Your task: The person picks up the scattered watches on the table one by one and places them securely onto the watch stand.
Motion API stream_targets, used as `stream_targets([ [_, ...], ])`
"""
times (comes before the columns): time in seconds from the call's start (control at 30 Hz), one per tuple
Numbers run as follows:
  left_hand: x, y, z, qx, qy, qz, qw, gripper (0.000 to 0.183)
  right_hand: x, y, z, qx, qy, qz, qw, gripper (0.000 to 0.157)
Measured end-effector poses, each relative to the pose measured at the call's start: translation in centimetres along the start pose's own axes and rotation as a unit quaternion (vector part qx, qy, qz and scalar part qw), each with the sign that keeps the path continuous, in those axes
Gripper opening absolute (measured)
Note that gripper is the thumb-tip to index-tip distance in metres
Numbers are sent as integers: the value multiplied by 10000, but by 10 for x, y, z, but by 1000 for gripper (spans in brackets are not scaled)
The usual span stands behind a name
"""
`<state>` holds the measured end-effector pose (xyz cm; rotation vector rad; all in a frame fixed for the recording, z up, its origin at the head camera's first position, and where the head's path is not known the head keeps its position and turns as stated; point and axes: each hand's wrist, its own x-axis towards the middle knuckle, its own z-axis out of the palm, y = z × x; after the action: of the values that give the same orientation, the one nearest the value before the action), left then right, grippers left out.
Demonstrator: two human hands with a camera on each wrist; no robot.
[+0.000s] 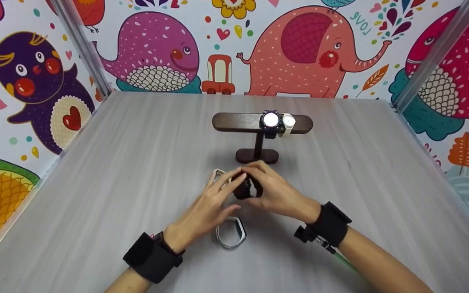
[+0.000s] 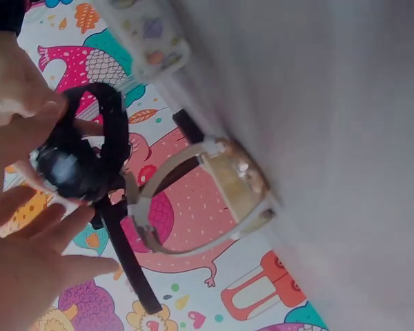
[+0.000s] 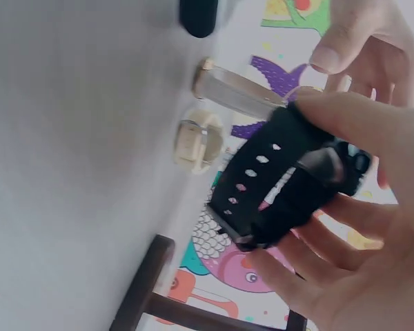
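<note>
My right hand (image 1: 279, 193) grips a black watch (image 3: 283, 183) by its looped strap, thumb on one side and fingers on the other. Small holes run along the strap in the right wrist view. My left hand (image 1: 204, 209) reaches in from the other side with its fingers extended by the watch face; whether the fingertips touch it, I cannot tell. Partly behind the left fingers lies a watch with a pale strap (image 2: 193, 200). Below the hands, a white band with a dark face (image 1: 230, 234) stands on its edge.
Beyond the hands stands a dark wooden T-shaped watch stand (image 1: 236, 122). A dark watch (image 1: 271, 121) and a cream watch (image 1: 288, 121) hang side by side on its bar. Cartoon-printed panels (image 1: 230, 40) border the grey table (image 1: 136, 162).
</note>
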<state>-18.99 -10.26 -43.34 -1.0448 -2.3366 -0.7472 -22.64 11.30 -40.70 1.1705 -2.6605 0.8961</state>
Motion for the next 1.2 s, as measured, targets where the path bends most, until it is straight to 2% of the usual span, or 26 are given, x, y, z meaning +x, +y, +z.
stream_targets([
  [0.2,15,4,-6,-423,201,-256,9986,89,2,-2,-8,332,1032,-601,9923,75],
  [0.43,33,10,-14,-1513,498,-520,9859,94,5,-1,-15,1459,1594,-1151,9696,76],
  [0.53,41,13,-17,-1706,643,-459,9822,93,3,-1,-18,1929,1669,-1354,9574,78],
  [0.67,48,16,-17,-1799,844,-205,9798,91,2,-3,-21,2453,1772,-1532,9407,79],
  [0.83,52,16,-11,-1788,1112,173,9774,87,1,-4,-18,2686,2004,-1797,9249,77],
  [1.0,52,14,-4,-1661,1422,324,9753,80,2,-1,-16,2702,2062,-1904,9210,76],
  [1.2,54,11,-2,-1972,1493,330,9684,77,3,2,-18,2611,1914,-1777,9293,77],
])
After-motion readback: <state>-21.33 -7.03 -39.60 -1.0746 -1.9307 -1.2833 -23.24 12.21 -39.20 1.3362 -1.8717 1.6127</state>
